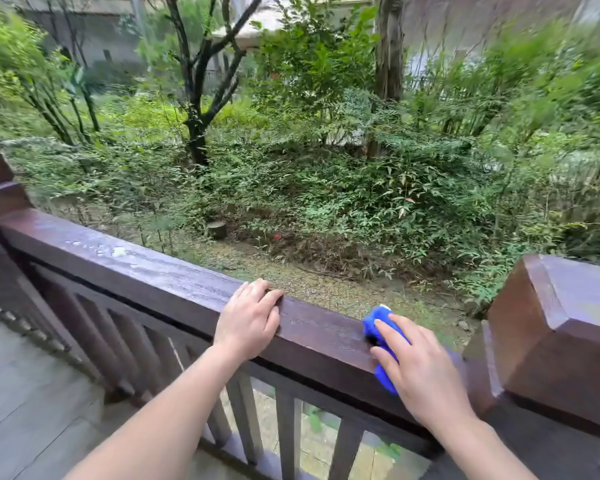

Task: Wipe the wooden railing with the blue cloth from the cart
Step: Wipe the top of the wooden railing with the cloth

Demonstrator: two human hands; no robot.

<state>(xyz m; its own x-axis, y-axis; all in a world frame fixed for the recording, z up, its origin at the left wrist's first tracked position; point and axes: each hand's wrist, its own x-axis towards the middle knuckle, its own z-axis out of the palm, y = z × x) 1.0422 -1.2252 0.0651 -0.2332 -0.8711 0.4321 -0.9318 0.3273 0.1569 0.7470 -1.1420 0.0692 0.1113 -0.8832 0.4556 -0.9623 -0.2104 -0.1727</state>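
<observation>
Railing: dark brown wood, broad flat top over upright balusters, sheen and pale specks toward its left end. Cloth: bright blue, bunched, lying on the railing's top near its right end.

You get soft, even daylight, overcast in feel, coming from the open garden ahead; no hard shadows. The railing top carries a pale sheen, strongest toward its left end. Blur smears the shrubs along the right and upper edges; the same greenery at centre reads sharper. Wide-angle distortion bows the rail and leans the post. The blue cloth is oversaturated, folds barely readable.
</observation>
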